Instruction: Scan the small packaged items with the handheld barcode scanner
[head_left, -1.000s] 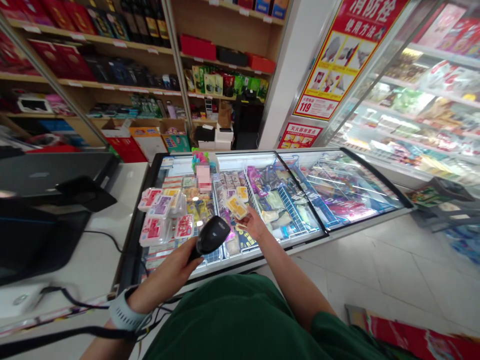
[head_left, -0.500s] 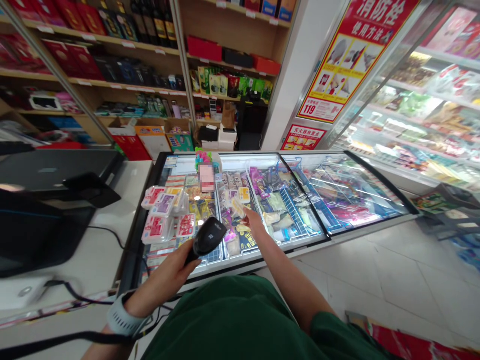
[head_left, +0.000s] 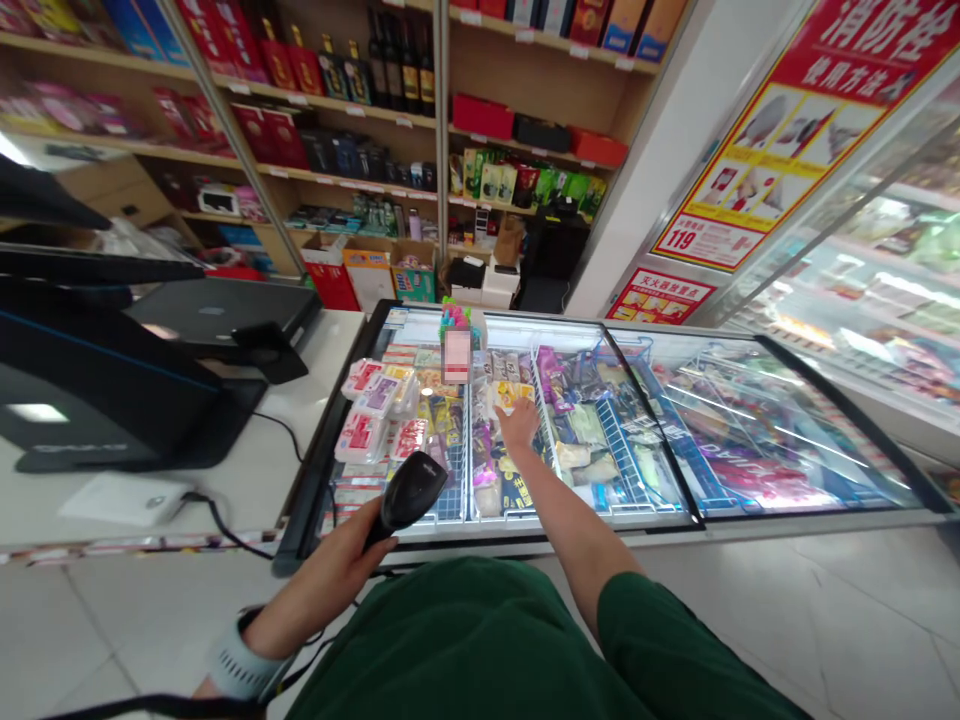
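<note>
At the left edge, a black machine (head_left: 90, 385) with a smooth casing is cut off by the frame; it stands on the pale, flat table (head_left: 240, 500), beside a white box (head_left: 127, 498) with rounded corners. Right of these, glossy clear packs (head_left: 367, 430) with red and purple labels overlap on the glass-topped freezer (head_left: 699, 522), partly hiding one another. At lower left of centre, the left hand (head_left: 352, 548) is closed round the handle of a curved black plastic scanner (head_left: 412, 490), covering most of that handle. Near centre, a pixelated patch hides an object below bright, knobbly decorations (head_left: 454, 318). Just right, the right hand (head_left: 519, 425) reaches to yellow-labelled packs (head_left: 513, 394); its fingers partly cover them, so whether its grip is closed cannot be told. At far right, shelves (head_left: 862, 260) are blurred.
</note>
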